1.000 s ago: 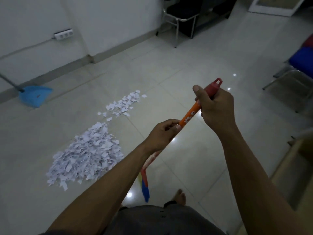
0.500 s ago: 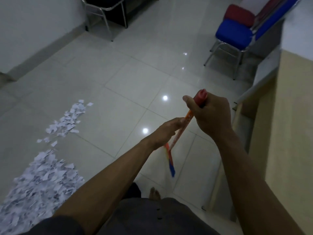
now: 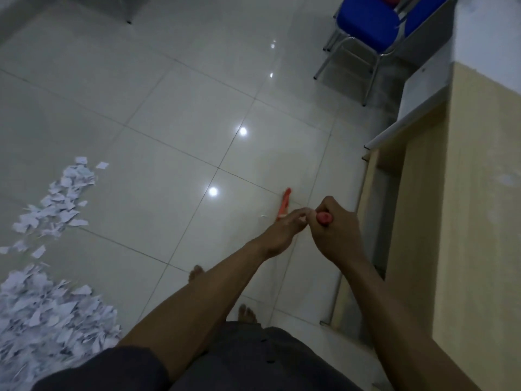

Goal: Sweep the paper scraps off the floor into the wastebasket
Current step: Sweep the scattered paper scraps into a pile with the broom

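My right hand [image 3: 334, 235] is a tight fist around the red top of the broom stick [image 3: 284, 206]. My left hand [image 3: 282, 231] is right next to it, a bit lower on the stick. It is blurry, so I cannot tell if its fingers [image 3: 299, 215] are curled round the stick or just lying on it. Past my left hand an orange bit of the stick pokes out, pointing away from me and down to the floor [image 3: 169, 108]. The brush end is hidden.

The paper scraps [image 3: 42, 320] are on the floor, well to the left of my hands. A big white heap lies near me at the left edge. A thinner line of scraps runs from it to the far side.

The floor is pale shiny tiles with bright spots of light on it. My two bare feet [image 3: 246, 313] stand on it, just beyond my dark shorts [image 3: 239, 359].

A tall wooden counter [image 3: 465, 221] stands close on my right, just beside my right arm. Far off on the right, past the counter, is a blue chair [image 3: 366, 21] with thin metal legs.
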